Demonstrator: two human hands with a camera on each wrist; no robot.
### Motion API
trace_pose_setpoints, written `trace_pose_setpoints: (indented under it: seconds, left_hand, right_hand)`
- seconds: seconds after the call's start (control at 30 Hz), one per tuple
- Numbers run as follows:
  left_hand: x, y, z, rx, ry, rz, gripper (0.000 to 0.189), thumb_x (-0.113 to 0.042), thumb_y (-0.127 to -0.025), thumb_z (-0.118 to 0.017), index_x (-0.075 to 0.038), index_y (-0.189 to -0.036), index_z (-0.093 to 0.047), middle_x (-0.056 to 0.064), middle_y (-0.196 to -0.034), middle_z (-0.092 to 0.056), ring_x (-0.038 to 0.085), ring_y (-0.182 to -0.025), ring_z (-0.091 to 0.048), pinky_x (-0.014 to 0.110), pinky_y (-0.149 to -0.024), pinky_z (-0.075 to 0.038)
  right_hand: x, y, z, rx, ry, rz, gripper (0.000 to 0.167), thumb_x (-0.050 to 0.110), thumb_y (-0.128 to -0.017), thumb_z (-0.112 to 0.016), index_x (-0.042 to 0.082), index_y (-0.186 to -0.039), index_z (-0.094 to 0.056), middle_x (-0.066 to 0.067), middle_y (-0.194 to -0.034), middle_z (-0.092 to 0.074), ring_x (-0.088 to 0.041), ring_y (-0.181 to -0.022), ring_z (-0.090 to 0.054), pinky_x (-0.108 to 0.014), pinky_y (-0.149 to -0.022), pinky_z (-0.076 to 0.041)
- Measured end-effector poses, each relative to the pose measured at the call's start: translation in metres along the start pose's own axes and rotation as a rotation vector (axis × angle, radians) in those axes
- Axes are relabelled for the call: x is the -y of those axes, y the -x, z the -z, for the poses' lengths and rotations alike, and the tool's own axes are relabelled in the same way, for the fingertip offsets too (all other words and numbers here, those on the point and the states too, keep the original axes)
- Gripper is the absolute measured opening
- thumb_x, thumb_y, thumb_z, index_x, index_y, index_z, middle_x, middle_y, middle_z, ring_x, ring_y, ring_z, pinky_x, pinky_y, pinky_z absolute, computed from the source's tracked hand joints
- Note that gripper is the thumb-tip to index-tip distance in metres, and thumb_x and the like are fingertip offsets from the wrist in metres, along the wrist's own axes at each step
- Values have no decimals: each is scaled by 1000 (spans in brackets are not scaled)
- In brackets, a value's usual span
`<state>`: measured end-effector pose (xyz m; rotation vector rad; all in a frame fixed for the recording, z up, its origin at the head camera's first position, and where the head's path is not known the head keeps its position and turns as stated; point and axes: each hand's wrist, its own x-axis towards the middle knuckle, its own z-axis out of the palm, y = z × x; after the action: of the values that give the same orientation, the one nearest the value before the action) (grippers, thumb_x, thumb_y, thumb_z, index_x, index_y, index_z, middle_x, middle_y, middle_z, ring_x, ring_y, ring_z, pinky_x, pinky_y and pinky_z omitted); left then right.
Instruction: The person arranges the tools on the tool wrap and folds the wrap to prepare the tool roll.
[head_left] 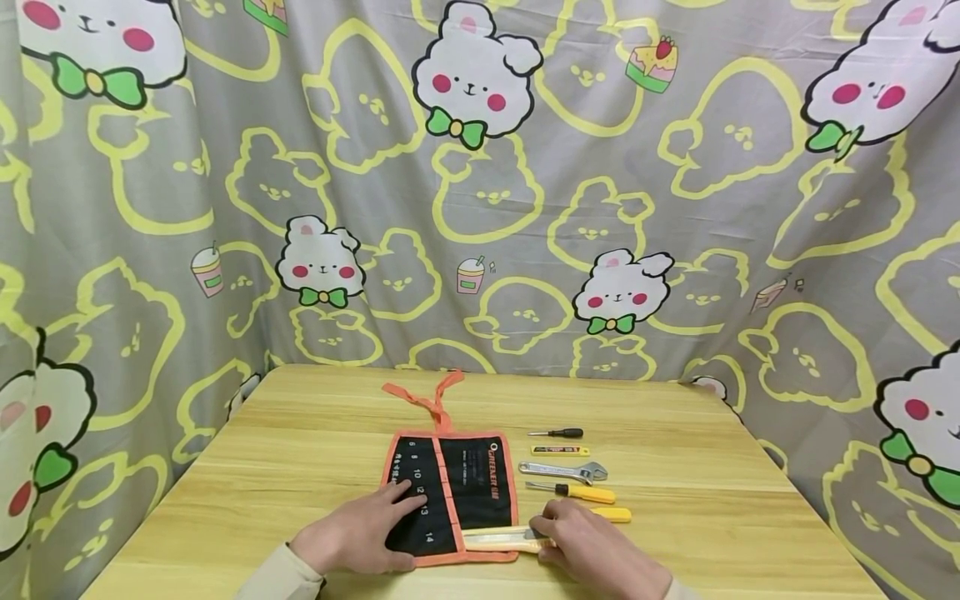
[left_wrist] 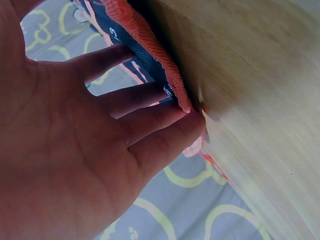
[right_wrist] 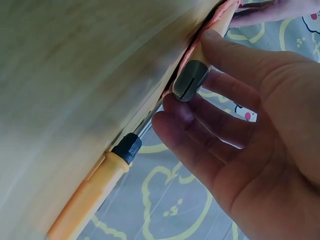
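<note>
A black tool pouch (head_left: 472, 483) with orange edging and printed numbers lies unrolled on the wooden table. My left hand (head_left: 367, 525) rests on its numbered left part with the fingers spread; the left wrist view shows those fingers at the orange edge. In my right hand (head_left: 592, 546) I hold a yellow utility knife (head_left: 495, 539) between thumb and fingers. The knife lies across the lower right of the pouch, its front end at the orange middle band. Whether the tip is inside the pocket I cannot tell. Its grey end cap (right_wrist: 191, 80) shows in the right wrist view.
Right of the pouch lie a small black screwdriver (head_left: 558, 433), a yellow blade case (head_left: 560, 451), an adjustable wrench (head_left: 562, 472) and a yellow-handled screwdriver (head_left: 588, 493). Another yellow handle (head_left: 615, 515) is partly behind my right hand. Orange ties (head_left: 435, 404) extend behind the pouch.
</note>
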<state>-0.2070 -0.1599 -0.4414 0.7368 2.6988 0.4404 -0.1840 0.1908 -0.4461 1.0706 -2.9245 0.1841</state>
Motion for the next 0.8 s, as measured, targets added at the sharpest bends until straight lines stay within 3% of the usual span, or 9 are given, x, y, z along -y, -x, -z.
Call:
trace_pose_setpoints:
  seconds: [0.57,0.8]
  left_hand:
    - [0,0,0,6,10,-1,79,-53,-85,-77,-19,-151,-51,19,-159,-40,43,-143,-42,61,-107,-44]
    - [1,0,1,11,14,3,79,-53,-85,-78,-20,-152,-51,19,-160,-39,44,-144,-42,62,-106,-45]
  right_hand:
    - [4,-5,-6,-38,11,51,15,29,-94,-75,20,-105,-73,8,-91,-62,-2,-79,-50,-23,-67,-50]
    - [6,-5,-7,-60,-2,71,22,30,-94,-74,18,-113,-74,8,-91,-61,-2,-79,-49,-22,-66,-48]
